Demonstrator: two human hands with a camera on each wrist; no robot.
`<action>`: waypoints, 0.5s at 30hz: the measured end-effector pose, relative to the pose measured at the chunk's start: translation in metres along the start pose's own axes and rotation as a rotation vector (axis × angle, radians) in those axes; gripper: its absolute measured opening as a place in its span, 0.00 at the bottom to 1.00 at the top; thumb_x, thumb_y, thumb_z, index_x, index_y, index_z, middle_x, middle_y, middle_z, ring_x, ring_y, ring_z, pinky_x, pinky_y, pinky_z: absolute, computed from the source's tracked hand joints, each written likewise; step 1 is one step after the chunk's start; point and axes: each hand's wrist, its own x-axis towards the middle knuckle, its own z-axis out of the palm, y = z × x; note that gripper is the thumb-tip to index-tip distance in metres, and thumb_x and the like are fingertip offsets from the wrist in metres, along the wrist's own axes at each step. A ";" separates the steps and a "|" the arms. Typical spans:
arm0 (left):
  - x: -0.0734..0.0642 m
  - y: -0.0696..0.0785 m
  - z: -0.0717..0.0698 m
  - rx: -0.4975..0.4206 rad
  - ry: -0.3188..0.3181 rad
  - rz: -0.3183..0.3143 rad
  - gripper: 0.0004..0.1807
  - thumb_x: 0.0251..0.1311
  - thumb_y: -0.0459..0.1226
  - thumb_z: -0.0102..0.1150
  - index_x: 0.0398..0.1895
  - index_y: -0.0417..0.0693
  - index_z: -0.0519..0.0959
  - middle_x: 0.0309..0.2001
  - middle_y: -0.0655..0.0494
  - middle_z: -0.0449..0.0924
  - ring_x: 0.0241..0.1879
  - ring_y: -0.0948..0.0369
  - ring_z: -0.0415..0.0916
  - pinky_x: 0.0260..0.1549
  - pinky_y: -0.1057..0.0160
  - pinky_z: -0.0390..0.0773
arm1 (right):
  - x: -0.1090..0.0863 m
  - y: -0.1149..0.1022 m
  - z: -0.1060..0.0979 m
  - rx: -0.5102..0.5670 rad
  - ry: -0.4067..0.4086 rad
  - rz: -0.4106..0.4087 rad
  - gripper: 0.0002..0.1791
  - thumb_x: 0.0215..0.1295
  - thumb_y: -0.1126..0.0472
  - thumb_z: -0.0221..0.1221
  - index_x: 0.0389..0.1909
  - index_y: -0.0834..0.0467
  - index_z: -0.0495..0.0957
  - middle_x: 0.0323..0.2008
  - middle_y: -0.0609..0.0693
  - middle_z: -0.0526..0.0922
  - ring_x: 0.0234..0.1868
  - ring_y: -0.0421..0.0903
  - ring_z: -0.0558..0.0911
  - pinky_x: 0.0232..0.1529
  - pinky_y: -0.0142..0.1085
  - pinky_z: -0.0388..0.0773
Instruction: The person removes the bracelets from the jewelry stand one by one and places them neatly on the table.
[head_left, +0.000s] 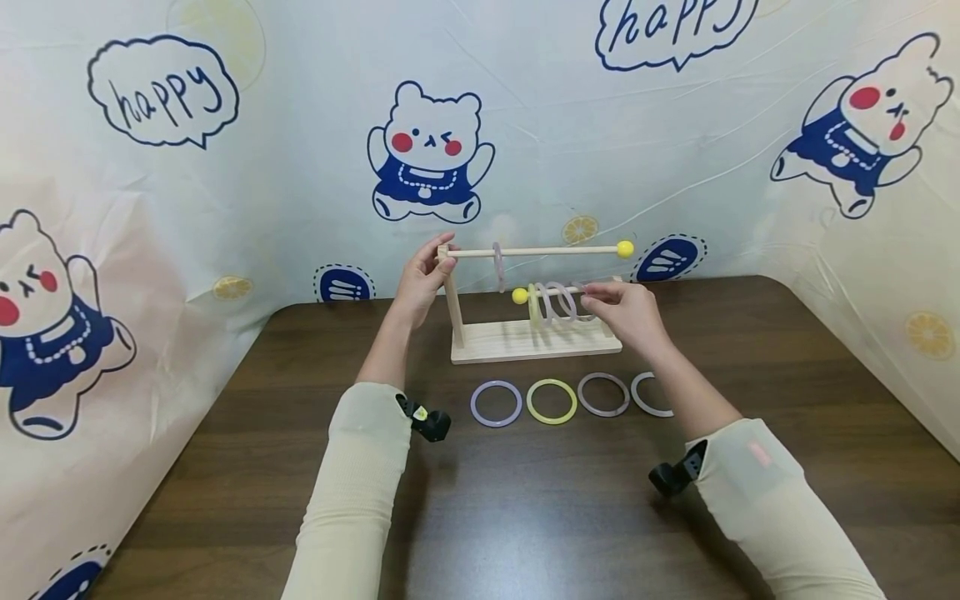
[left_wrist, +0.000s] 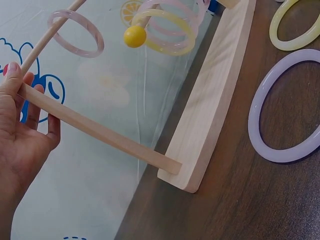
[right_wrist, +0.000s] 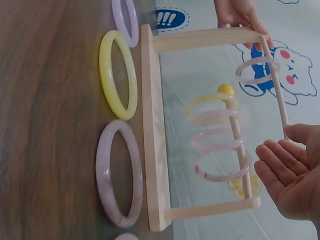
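Note:
A wooden bangle stand (head_left: 536,340) has two rods tipped with yellow balls. My left hand (head_left: 424,282) grips the top of its left post, thumb in front. One pale mauve bangle (left_wrist: 76,33) hangs on the upper rod (head_left: 558,251). Around the lower rod hang a yellow bangle (right_wrist: 210,104) and several pinkish bangles (right_wrist: 220,139). My right hand (head_left: 628,315) is beside the lower rod's right part, close to the pinkish bangles. In the right wrist view its fingers (right_wrist: 280,162) look relaxed, with nothing visible between them; the hand covers the upper rod's end.
On the brown table (head_left: 517,517), in front of the stand, lie a purple bangle (head_left: 474,406), a yellow bangle (head_left: 531,406), a mauve bangle (head_left: 582,397) and a whitish bangle (head_left: 636,393) partly behind the right forearm. A printed cloth (head_left: 300,167) hangs behind the table.

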 end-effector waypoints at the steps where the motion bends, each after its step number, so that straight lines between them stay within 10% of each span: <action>1: 0.000 0.000 0.000 0.002 0.000 0.001 0.25 0.65 0.34 0.50 0.66 0.47 0.64 0.57 0.45 0.69 0.44 0.63 0.67 0.44 0.65 0.66 | 0.001 -0.002 0.002 0.003 -0.001 0.001 0.16 0.62 0.59 0.60 0.48 0.65 0.79 0.42 0.60 0.82 0.44 0.54 0.80 0.41 0.43 0.74; 15: 0.001 -0.003 -0.001 0.014 0.013 0.008 0.25 0.64 0.35 0.51 0.65 0.48 0.66 0.54 0.51 0.72 0.44 0.62 0.67 0.42 0.65 0.67 | 0.016 -0.031 0.031 0.087 -0.036 -0.020 0.16 0.63 0.59 0.59 0.48 0.63 0.79 0.43 0.57 0.82 0.46 0.51 0.79 0.44 0.42 0.74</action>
